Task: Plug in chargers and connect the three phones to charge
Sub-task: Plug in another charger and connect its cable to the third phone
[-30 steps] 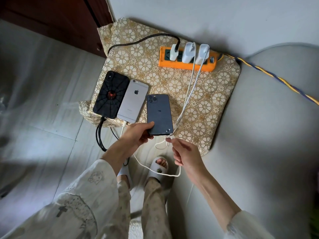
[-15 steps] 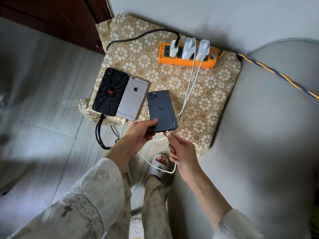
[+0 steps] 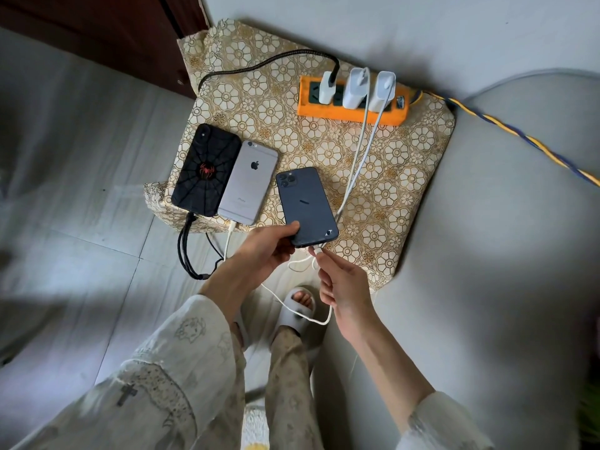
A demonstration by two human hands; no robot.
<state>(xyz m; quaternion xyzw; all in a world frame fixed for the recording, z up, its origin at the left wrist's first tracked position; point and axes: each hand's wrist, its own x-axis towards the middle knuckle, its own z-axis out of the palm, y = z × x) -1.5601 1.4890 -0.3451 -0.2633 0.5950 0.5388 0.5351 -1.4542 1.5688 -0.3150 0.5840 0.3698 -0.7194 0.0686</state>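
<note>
Three phones lie face down on a flowered cloth (image 3: 406, 177). The black spider-case phone (image 3: 205, 170) has a black cable in its bottom end. A white cable runs from the silver phone (image 3: 248, 183) beside it. My left hand (image 3: 264, 251) grips the bottom edge of the dark blue phone (image 3: 305, 206). My right hand (image 3: 341, 284) pinches the white cable plug (image 3: 316, 252) right at that phone's bottom port. Three white chargers (image 3: 357, 87) sit in the orange power strip (image 3: 350, 110).
A grey cushioned seat (image 3: 503, 254) lies to the right of the cloth. A yellow and blue twisted cord (image 3: 519, 138) leads off the strip to the right. Tiled floor (image 3: 81, 206) and dark wood furniture (image 3: 97, 30) are on the left. My slippered foot (image 3: 300, 306) is below.
My right hand has brought the white plug up to the dark blue phone's bottom edge. My left hand has kept hold of that phone, which turned slightly.
</note>
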